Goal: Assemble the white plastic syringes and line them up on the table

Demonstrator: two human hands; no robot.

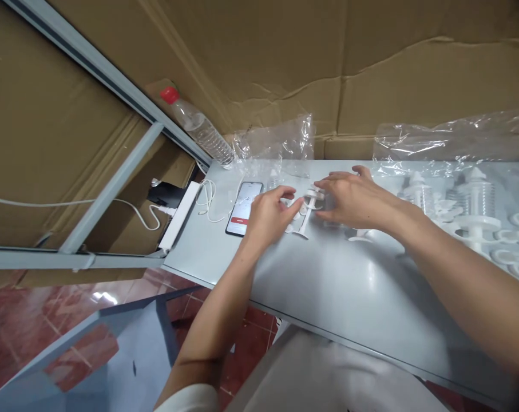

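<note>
**White plastic stem piece held between both hands on the grey table**

White plastic stem piece (309,213), a thin shaft with a flat disc foot, is held near the middle of the table (328,286), just right of a phone (244,216). It is pinched at its lower part by the thumb and forefinger of the left hand (270,216), while its upper end is covered by the right hand (353,200), whose fingers are spread and lightly curled over it; whether those fingers are fully closed on the part cannot be told.

The piece is judged to be light, stiff and smooth, so that little force is needed; a slip is more likely than a break, though the thin shaft could be snapped if it is bent. A hold on the shaft close to the disc is judged the safest, since the disc gives a stop for the fingertips.

One stem piece is seen in the hands, and a few small white parts lie under and beside them, too hidden to be counted. Two ribbed white stacks (478,200) stand at the right, with at least five loose white rings (506,256) around them. Two clear plastic bags (280,143) are crumpled against the cardboard wall. One phone, one bottle (199,129) with a red cap and one power strip (179,214) are counted at the left.
</note>
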